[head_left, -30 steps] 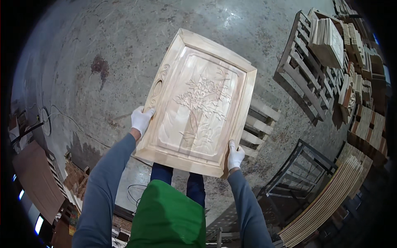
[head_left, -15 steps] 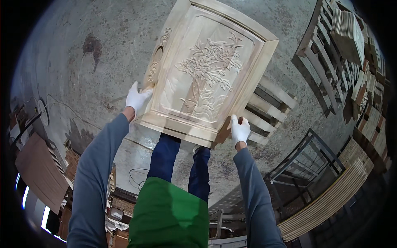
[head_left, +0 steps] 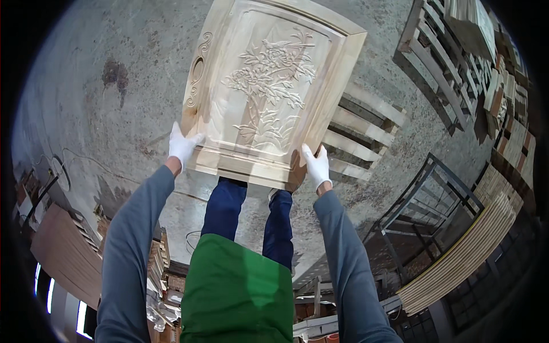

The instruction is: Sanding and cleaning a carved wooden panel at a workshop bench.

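A pale carved wooden door panel [head_left: 269, 91], with flowers and a bird in relief inside a raised frame, is between my two white-gloved hands. My left hand [head_left: 183, 146] grips its left edge near the lower corner, below a scroll carving with an oval opening. At the lower right corner, my right hand [head_left: 316, 164] is closed on the edge, thumb uppermost. The fingers under the panel are hidden on both sides. The panel's near edge lies in front of my legs, above my feet.
A slatted wooden pallet [head_left: 366, 134] lies on the concrete floor, partly behind the panel. To the right stand a dark metal frame [head_left: 429, 211], a stack of long boards [head_left: 457, 257] and another pallet [head_left: 437, 63]. A brown sheet [head_left: 66, 251] is at lower left; a cable [head_left: 94, 168] crosses the floor.
The panel and both hands have shifted left and slightly up in the picture. The surroundings have shifted a little too. Both hands keep their hold on the panel.
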### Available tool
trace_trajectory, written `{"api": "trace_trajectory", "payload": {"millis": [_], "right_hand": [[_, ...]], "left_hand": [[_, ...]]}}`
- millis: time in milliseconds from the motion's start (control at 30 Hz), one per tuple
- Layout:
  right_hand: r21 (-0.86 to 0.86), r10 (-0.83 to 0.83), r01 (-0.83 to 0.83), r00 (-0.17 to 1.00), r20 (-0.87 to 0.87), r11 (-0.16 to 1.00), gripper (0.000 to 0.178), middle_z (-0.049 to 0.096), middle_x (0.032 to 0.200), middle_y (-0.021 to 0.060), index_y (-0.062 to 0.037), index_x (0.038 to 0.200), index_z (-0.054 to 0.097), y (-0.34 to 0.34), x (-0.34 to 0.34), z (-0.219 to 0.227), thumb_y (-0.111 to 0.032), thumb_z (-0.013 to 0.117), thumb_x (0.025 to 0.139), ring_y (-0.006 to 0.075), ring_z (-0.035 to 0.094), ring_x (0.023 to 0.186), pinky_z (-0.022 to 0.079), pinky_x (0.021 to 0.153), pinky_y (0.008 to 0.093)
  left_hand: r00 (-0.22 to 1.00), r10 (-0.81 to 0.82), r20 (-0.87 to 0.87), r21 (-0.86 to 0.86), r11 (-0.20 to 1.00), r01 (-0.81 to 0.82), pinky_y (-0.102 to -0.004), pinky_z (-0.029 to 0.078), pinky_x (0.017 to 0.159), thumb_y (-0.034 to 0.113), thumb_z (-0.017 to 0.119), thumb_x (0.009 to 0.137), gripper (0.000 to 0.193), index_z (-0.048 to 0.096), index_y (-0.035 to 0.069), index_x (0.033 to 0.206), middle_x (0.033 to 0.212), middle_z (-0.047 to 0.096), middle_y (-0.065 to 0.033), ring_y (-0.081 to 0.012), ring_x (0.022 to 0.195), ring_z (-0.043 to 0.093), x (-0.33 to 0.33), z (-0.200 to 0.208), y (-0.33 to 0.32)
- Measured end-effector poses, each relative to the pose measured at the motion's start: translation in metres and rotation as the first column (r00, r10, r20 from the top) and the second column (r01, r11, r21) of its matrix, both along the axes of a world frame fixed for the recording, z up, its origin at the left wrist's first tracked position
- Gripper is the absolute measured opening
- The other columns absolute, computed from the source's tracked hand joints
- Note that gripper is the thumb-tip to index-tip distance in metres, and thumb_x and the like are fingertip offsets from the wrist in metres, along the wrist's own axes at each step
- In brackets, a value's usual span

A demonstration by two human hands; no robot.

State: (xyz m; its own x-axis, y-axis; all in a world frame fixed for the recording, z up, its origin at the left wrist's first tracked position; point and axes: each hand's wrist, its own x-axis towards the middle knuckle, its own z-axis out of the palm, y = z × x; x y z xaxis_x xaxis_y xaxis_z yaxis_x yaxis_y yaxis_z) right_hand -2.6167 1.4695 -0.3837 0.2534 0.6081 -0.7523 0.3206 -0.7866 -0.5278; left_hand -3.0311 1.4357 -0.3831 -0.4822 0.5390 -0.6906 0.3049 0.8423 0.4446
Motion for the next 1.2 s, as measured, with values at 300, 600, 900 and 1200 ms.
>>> {"api": "trace_trajectory", "payload": {"millis": [300,600,900,1200], "right_hand": [[-0.323,-0.334,0.277,0.933,-0.136,0.905,0.048,0.072,0.105,0.0060,0.0055,0.129,0.066,-0.272,-0.002,0.154,-0.028,0.078,0.096,0.0125,0.068,0.080,0.055,0.070,0.0292],[-0.220,-0.635,0.597,0.743,-0.212,0.772,0.038,0.074,0.106,0.0100,-0.0003,0.128,0.067,-0.407,0.034,0.218,-0.024,0.073,0.100,0.0181,0.073,0.086,0.059,0.073,0.0296],[-0.253,-0.938,0.906,0.310,-0.152,0.340,0.029,0.069,0.098,0.0051,-0.0013,0.113,0.069,-0.540,0.101,0.199,-0.027,0.070,0.099,0.0134,0.067,0.083,0.058,0.073,0.0307],[-0.100,-0.511,0.540,0.832,0.217,0.836,0.055,0.075,0.113,0.0180,0.0033,0.127,0.069,-0.436,0.058,0.163,-0.037,0.077,0.091,0.0291,0.072,0.104,0.055,0.094,0.0393]], "left_hand": [[0.988,0.089,-0.124,-0.124,0.987,-0.104,-0.0387,0.054,0.089,0.014,0.084,0.083,0.092,0.034,-0.007,0.158,0.130,0.063,-0.0195,-0.0289,0.105,0.065,0.028,0.117,-0.202],[0.953,0.157,0.260,-0.184,0.977,-0.111,-0.0327,0.053,0.059,0.007,0.069,0.093,0.028,0.064,0.000,0.119,0.079,0.066,-0.0084,-0.0204,0.066,0.066,0.067,0.203,-0.213],[0.917,-0.295,0.269,0.000,0.952,0.307,-0.0304,0.057,0.087,0.012,0.078,0.089,0.053,0.062,-0.006,0.135,0.111,0.073,-0.0096,-0.0155,0.092,0.068,0.199,0.224,-0.229],[0.977,-0.050,0.207,-0.140,0.987,0.080,-0.0345,0.058,0.084,0.012,0.075,0.095,0.055,0.054,0.003,0.145,0.119,0.066,-0.0072,-0.0180,0.091,0.068,0.081,0.163,-0.200]]}}
